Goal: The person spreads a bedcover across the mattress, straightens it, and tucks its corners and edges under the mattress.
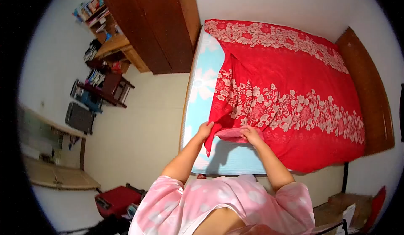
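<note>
A red blanket (269, 71) with bands of pale flowers lies over most of the bed. My left hand (205, 130) is closed on its edge near the bed's foot-side corner, and a red corner hangs below the fingers. To the right, my right hand (251, 135) grips the same edge, where the lighter pink underside shows between both hands. Cloth is lifted and folded there, with creases running up toward the far side. Beneath it, the light blue mattress (202, 88) with white flowers shows along the left and near edges.
A wooden headboard (366, 92) stands at the right. Beyond the bed's left end is a tall brown wardrobe (147, 25). A desk (115, 46), a dark chair (115, 88) and a dark suitcase (80, 117) line the left wall. A red suitcase (118, 201) stands at lower left.
</note>
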Available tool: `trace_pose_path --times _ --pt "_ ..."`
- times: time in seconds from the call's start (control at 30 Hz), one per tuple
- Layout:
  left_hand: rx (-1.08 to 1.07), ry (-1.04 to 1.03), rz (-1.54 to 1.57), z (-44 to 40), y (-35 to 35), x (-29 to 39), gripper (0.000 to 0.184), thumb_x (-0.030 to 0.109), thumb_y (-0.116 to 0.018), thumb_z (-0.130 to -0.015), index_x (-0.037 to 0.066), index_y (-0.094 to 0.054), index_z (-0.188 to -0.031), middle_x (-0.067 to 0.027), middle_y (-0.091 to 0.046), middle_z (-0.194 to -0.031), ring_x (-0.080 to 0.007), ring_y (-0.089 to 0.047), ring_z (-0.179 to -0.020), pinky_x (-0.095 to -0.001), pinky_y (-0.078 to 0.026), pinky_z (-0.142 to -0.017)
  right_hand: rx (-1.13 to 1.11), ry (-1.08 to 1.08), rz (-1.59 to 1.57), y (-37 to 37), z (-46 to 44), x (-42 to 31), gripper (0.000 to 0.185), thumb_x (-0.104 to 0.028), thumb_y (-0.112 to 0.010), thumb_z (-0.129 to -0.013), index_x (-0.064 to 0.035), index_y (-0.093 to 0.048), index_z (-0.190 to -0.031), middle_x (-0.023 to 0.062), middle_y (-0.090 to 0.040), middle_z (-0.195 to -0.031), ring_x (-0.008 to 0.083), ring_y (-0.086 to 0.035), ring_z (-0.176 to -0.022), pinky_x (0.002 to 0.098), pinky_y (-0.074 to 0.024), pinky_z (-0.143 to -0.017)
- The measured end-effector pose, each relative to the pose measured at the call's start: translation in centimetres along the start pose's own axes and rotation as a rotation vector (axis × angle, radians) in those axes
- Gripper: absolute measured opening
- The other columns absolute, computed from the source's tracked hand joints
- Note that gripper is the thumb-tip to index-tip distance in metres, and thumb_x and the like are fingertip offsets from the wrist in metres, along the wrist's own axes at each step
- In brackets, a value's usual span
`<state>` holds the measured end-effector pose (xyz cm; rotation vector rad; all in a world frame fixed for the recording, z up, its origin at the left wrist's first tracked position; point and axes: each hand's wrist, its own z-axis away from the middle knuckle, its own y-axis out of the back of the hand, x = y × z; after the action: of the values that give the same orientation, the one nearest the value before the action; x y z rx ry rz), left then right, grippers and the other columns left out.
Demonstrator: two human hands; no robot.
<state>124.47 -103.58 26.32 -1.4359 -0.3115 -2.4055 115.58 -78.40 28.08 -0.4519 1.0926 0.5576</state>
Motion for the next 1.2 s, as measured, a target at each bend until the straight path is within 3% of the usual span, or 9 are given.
trace_pose_path --times 0.23,0.4,0.63,0.7,0.77,0.87,0.93,1.03,1.2 --pt "-0.229 0.056 -0.164 7.8 5.2 0.6 0.030 0.024 -0.049 -0.089 -0.002 -0.060 -0.098 -0.0099 -0.063 -0.082 -0.0177 -0.058 -0.069 -0.0308 -0.047 -0.064 0.092 -0.035 -0.072 -14.6 6.6 -0.3 0.040 -0.029 -0.057 -0.085 -0.0046 -0.049 -0.116 0.0064 -0.057 -0.104 0.0149 -0.054 -0.093 0.0283 -0.0437 -0.079" --pt "-0.378 0.057 -0.279 9.2 4.6 -0.4 0.033 0.029 -0.047 -0.090 -0.001 -0.060 -0.097 -0.0088 -0.063 -0.082 -0.0178 -0.059 -0.071 -0.0310 -0.048 -0.064 0.118 0.126 0.231 -18.2 7.7 2.0 0.094 -0.043 -0.074 -0.065 -0.0050 -0.026 -0.136 0.0219 -0.032 -0.133 0.0317 -0.034 -0.124 0.0395 -0.0315 -0.100" --pt "-0.337 -0.223 -0.623 9.9 4.6 -1.7 0.038 0.035 -0.049 -0.088 0.000 -0.063 -0.088 -0.0158 -0.063 -0.083 -0.0277 -0.060 -0.076 -0.0376 -0.046 -0.068 0.305 0.157 0.329 -19.8 6.0 3.9 0.064 -0.011 -0.064 -0.067 -0.0067 -0.041 -0.126 0.0205 -0.043 -0.118 0.0336 -0.046 -0.109 0.0381 -0.0396 -0.092" --pt "-0.334 -0.229 -0.851 11.7 5.2 1.9 0.039 0.036 -0.049 -0.086 0.000 -0.064 -0.089 -0.0244 -0.061 -0.089 -0.0349 -0.060 -0.081 -0.0404 -0.045 -0.073 0.400 0.251 0.284 -20.7 5.9 4.1 0.039 -0.001 -0.055 -0.071 -0.0036 -0.054 -0.110 0.0175 -0.054 -0.102 0.0307 -0.055 -0.094 0.0363 -0.0461 -0.080" --pt "-0.267 -0.357 -0.853 11.9 6.1 2.9 0.047 0.040 -0.048 -0.086 -0.002 -0.063 -0.073 -0.0244 -0.059 -0.076 -0.0383 -0.057 -0.075 -0.0434 -0.043 -0.072 0.437 0.321 0.353 -21.0 5.7 3.8 0.030 0.001 -0.053 -0.071 -0.0024 -0.058 -0.101 0.0165 -0.058 -0.092 0.0309 -0.058 -0.086 0.0373 -0.0466 -0.077" --pt "-0.196 -0.610 -0.862 11.3 8.4 4.1 0.021 0.019 -0.055 -0.081 0.002 -0.060 -0.091 -0.0195 -0.057 -0.094 -0.0350 -0.052 -0.093 -0.0422 -0.041 -0.079 0.409 0.197 0.315 -21.9 6.3 2.6 0.021 -0.007 -0.049 -0.076 -0.0010 -0.058 -0.093 0.0181 -0.060 -0.088 0.0310 -0.059 -0.082 0.0382 -0.0458 -0.074" --pt "-0.109 -0.837 -0.832 10.1 10.6 4.1 0.032 0.007 -0.058 -0.075 0.006 -0.056 -0.107 -0.0172 -0.053 -0.112 -0.0337 -0.046 -0.107 -0.0409 -0.040 -0.086 0.467 0.125 0.404 -23.4 6.3 1.7 0.023 -0.015 -0.046 -0.079 -0.0007 -0.058 -0.092 0.0200 -0.061 -0.085 0.0335 -0.059 -0.080 0.0412 -0.0448 -0.071" --pt "-0.309 -1.183 -1.102 7.7 14.4 5.2 0.059 -0.002 -0.061 -0.065 0.013 -0.046 -0.120 -0.0134 -0.038 -0.131 -0.0356 -0.033 -0.122 -0.0431 -0.035 -0.096 0.426 0.047 0.375 -27.3 8.4 -2.5 0.023 -0.016 -0.047 -0.079 -0.0028 -0.058 -0.093 0.0215 -0.061 -0.083 0.0372 -0.058 -0.079 0.0438 -0.0442 -0.071" --pt "-0.538 -1.322 -1.166 1.8 20.0 5.6 0.061 0.011 -0.068 -0.065 0.019 -0.049 -0.122 -0.0073 -0.038 -0.135 -0.0323 -0.033 -0.124 -0.0456 -0.031 -0.100 0.519 0.091 0.487 -34.5 7.6 -1.4 0.023 -0.017 -0.050 -0.077 -0.0031 -0.057 -0.093 0.0233 -0.059 -0.080 0.0367 -0.058 -0.075 0.0423 -0.0445 -0.067"
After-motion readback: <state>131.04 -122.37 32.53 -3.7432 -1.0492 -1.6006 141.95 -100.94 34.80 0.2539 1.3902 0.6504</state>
